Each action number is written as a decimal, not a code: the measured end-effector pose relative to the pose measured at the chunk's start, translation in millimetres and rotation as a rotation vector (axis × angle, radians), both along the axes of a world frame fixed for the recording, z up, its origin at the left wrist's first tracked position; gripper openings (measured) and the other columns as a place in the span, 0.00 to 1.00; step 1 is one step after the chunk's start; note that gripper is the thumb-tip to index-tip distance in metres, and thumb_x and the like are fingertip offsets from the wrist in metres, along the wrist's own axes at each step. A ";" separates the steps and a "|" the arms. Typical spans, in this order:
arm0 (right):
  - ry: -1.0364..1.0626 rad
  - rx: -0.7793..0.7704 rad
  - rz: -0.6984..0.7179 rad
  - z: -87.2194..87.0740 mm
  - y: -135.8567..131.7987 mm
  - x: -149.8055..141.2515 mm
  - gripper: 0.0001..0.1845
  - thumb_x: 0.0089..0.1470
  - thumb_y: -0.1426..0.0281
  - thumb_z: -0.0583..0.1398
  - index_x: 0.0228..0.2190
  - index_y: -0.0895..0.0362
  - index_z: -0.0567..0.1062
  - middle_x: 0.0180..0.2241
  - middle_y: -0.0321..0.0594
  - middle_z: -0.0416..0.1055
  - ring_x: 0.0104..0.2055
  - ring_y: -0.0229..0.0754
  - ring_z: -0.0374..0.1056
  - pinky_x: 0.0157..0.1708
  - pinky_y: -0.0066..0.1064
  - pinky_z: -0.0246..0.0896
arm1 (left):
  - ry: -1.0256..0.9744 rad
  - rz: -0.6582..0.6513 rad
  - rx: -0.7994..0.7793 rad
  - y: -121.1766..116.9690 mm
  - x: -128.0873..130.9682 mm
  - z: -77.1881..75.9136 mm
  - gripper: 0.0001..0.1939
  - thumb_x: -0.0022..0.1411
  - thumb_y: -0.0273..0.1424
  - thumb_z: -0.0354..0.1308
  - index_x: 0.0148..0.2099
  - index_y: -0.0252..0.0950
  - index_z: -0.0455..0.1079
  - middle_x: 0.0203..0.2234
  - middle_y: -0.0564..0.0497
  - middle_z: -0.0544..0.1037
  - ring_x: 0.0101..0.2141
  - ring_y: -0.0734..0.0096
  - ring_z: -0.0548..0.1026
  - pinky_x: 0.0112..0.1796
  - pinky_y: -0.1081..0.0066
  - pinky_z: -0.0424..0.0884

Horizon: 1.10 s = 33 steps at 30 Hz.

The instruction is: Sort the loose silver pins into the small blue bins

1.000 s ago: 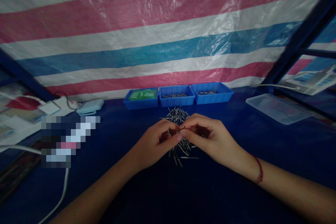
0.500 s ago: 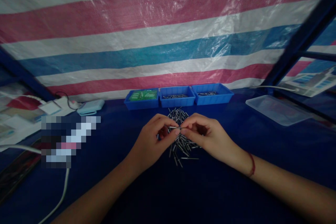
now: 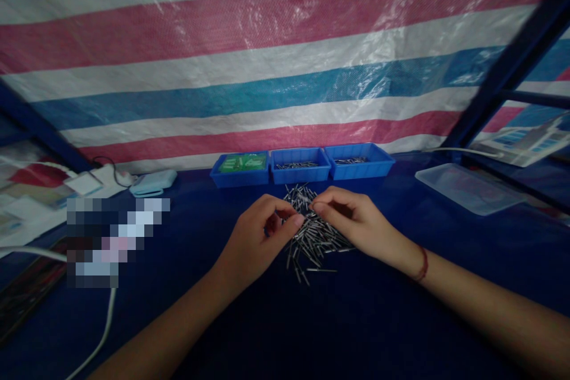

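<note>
A loose pile of thin metal pins that look like pop rivets [image 3: 316, 237] lies on the dark blue table between my hands. My left hand [image 3: 262, 225] hovers at the pile's left side, thumb and forefinger pinched together; whatever sits between them is too small to make out. Over the upper right part of the pile is my right hand [image 3: 356, 214], a red cord around its wrist. Its thumb and fingertips are also pressed together, and what they hold is hidden. The two sets of fingertips are a little apart.
Behind the pile stand three blue bins: the left bin [image 3: 240, 178] holds green packets, the middle bin [image 3: 300, 175] and right bin [image 3: 360, 169] hold metal pins. A clear plastic lid [image 3: 469, 189] lies right. A light blue case [image 3: 154, 183] and white cable [image 3: 107, 326] are left.
Half a second ago my fingertips met around one rivet above the pile. My right hand has since moved slightly up and right, away from my left, and that rivet no longer shows clearly.
</note>
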State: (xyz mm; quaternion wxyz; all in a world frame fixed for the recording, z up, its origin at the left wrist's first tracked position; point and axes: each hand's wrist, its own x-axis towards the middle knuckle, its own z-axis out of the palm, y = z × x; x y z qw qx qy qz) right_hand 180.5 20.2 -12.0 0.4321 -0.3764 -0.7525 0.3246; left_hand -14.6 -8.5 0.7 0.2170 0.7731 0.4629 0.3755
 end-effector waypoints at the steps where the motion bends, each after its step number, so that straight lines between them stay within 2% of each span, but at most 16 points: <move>1: 0.003 0.047 -0.098 0.5 8.8 5.9 0.12 0.54 0.63 0.57 0.27 0.58 0.73 0.26 0.37 0.69 0.27 0.36 0.63 0.27 0.29 0.59 | 0.009 0.017 -0.014 0.1 -0.4 0.5 0.07 0.61 0.34 0.53 0.35 0.36 0.68 0.28 0.54 0.70 0.26 0.76 0.66 0.28 0.74 0.63; 4: -0.025 0.168 -0.473 1.4 40.2 31.0 0.14 0.52 0.61 0.56 0.26 0.59 0.73 0.24 0.39 0.71 0.25 0.38 0.64 0.26 0.30 0.58 | 0.040 0.036 -0.050 0.2 -1.9 1.1 0.09 0.62 0.35 0.51 0.36 0.36 0.68 0.27 0.54 0.71 0.25 0.76 0.66 0.27 0.74 0.62; 6: -0.170 0.228 -0.667 1.0 59.9 50.4 0.14 0.52 0.62 0.56 0.26 0.59 0.75 0.26 0.42 0.73 0.25 0.40 0.66 0.28 0.32 0.59 | 0.055 0.022 -0.058 0.2 -2.7 0.9 0.09 0.63 0.35 0.51 0.36 0.36 0.68 0.26 0.55 0.71 0.25 0.76 0.67 0.27 0.74 0.62; 9: -0.380 0.278 -0.769 -2.5 79.0 74.6 0.16 0.52 0.62 0.55 0.30 0.61 0.77 0.28 0.46 0.74 0.28 0.45 0.67 0.30 0.35 0.59 | 0.086 0.008 -0.010 0.3 -4.1 1.3 0.08 0.62 0.33 0.51 0.35 0.36 0.69 0.25 0.55 0.72 0.25 0.77 0.67 0.28 0.74 0.63; 12: -0.426 0.250 -0.798 -7.9 84.6 86.2 0.17 0.52 0.63 0.54 0.33 0.61 0.77 0.28 0.47 0.74 0.29 0.46 0.68 0.32 0.36 0.59 | 0.115 0.046 0.056 0.7 -6.8 4.7 0.08 0.62 0.33 0.51 0.33 0.36 0.68 0.23 0.55 0.71 0.24 0.77 0.67 0.27 0.74 0.62; 16: -0.392 0.243 -0.778 -11.5 80.3 85.0 0.15 0.51 0.65 0.54 0.33 0.60 0.77 0.28 0.46 0.75 0.28 0.45 0.68 0.32 0.35 0.60 | 0.141 0.117 0.088 3.7 -14.1 11.6 0.09 0.62 0.34 0.50 0.33 0.36 0.68 0.22 0.56 0.70 0.23 0.76 0.66 0.26 0.75 0.61; 21: -0.376 0.257 -0.698 -10.0 68.8 71.6 0.13 0.50 0.66 0.55 0.32 0.59 0.77 0.28 0.44 0.75 0.24 0.41 0.67 0.29 0.33 0.61 | 0.443 0.087 0.081 12.3 -29.9 18.5 0.14 0.62 0.37 0.49 0.28 0.35 0.67 0.21 0.55 0.69 0.23 0.75 0.66 0.26 0.73 0.57; 24: -0.377 0.246 -0.653 -8.0 60.9 62.9 0.12 0.51 0.68 0.55 0.33 0.60 0.76 0.28 0.42 0.74 0.23 0.39 0.66 0.29 0.32 0.60 | 0.599 0.075 -0.042 14.4 -41.5 22.4 0.19 0.61 0.43 0.49 0.25 0.35 0.65 0.20 0.54 0.70 0.22 0.74 0.66 0.24 0.73 0.55; 28: -0.384 0.243 -0.575 -6.8 53.2 54.9 0.11 0.51 0.69 0.55 0.33 0.60 0.76 0.29 0.42 0.74 0.24 0.39 0.65 0.28 0.31 0.59 | 0.700 0.000 -0.368 10.5 -51.5 23.2 0.23 0.55 0.52 0.51 0.28 0.37 0.70 0.22 0.52 0.74 0.23 0.70 0.70 0.22 0.74 0.55; 30: -0.391 0.256 -0.536 -7.2 50.7 52.4 0.11 0.51 0.69 0.55 0.33 0.60 0.76 0.29 0.41 0.74 0.25 0.39 0.66 0.28 0.31 0.59 | 0.763 -0.008 -0.453 7.6 -52.6 20.8 0.21 0.52 0.51 0.54 0.28 0.38 0.72 0.23 0.51 0.75 0.23 0.69 0.71 0.22 0.74 0.55; 33: -0.392 0.264 -0.486 -8.4 47.6 49.1 0.10 0.52 0.69 0.55 0.32 0.59 0.75 0.28 0.41 0.74 0.26 0.39 0.66 0.28 0.30 0.59 | 0.818 0.002 -0.459 4.8 -51.7 16.7 0.15 0.51 0.46 0.57 0.29 0.39 0.73 0.25 0.51 0.76 0.25 0.67 0.72 0.22 0.73 0.55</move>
